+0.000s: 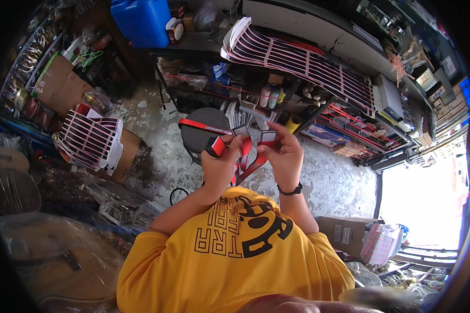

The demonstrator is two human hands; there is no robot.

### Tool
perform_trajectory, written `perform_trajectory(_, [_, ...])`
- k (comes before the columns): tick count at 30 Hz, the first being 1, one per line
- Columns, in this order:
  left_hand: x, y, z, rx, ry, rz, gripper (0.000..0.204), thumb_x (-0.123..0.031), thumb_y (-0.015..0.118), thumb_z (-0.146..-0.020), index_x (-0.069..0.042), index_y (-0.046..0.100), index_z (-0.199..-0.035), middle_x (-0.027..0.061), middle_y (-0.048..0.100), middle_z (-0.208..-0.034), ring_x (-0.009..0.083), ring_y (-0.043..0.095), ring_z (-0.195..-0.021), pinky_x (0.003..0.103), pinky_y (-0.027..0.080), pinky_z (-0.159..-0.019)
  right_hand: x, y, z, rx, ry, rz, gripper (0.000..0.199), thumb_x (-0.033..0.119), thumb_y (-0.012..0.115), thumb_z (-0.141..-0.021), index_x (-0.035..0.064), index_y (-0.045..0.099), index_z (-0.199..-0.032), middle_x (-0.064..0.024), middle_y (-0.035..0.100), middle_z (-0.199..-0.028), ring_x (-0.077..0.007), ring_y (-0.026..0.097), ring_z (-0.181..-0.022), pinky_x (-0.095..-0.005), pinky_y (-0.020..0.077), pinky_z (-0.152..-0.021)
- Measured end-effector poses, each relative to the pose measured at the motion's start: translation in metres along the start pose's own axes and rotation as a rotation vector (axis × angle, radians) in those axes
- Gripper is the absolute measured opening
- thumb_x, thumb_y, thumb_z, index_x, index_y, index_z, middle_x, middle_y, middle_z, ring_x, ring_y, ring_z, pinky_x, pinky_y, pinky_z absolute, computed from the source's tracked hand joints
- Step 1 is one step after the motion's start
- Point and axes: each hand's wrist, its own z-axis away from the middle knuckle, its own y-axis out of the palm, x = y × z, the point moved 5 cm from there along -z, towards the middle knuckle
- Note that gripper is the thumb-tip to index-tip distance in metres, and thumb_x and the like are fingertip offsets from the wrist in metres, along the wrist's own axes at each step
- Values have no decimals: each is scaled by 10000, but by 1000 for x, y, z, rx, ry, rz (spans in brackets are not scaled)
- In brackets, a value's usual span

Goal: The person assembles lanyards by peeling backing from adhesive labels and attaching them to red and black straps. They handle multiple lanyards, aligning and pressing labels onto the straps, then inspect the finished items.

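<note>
In front of my chest, my left hand (219, 168) is closed on a printed red ribbon (203, 125), with a folded red-and-black part showing beside its fingers. A flat grey end piece (240, 131) sticks up at that thumb. My right hand (287, 156), with a dark band on its wrist, pinches another ribbon end (267, 137) that is grey-white above and red below. Ribbon loops (248, 163) hang between the two hands. One length runs left over a dark, round-topped stool (206, 140). Whether the pieces form one ribbon I cannot tell.
A workbench ahead carries long black-and-pink striped sheets (297, 60) and a blue jerrycan (140, 22); packed shelves sit underneath. More striped sheets (90, 140) lie on cardboard at left. Plastic-wrapped goods (57, 250) crowd the lower left. A cardboard box (344, 235) stands right, near a bright doorway.
</note>
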Motion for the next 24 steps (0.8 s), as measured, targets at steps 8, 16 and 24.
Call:
perform_trajectory(8, [-1,12,5,51,30,56,167,-135,688,-880,30,667,-861,-32,588,-705,22,461,-614,184,369,-554,-13,2,-3,-104,21,42,218,-40,738,-766,-11,603,-933,-20,642,-851,-74,598,-779,-210,496,-698])
perform_trajectory(16, [-3,11,3,102,18,10,154,-121,679,-884,33,663,-881,-34,591,-718,22,474,-630,184,391,-575,-18,1,-5,-136,-14,92,160,-27,750,-759,-13,634,-868,-20,652,-835,-65,591,-745,-203,487,-677])
perform_trajectory(24, [-1,3,-6,24,40,7,154,-127,686,-879,26,665,-876,-20,632,-755,23,508,-678,191,422,-633,-16,-4,-6,-204,-9,-57,145,-43,740,-760,-13,654,-873,-29,669,-808,-69,604,-734,-204,492,-668])
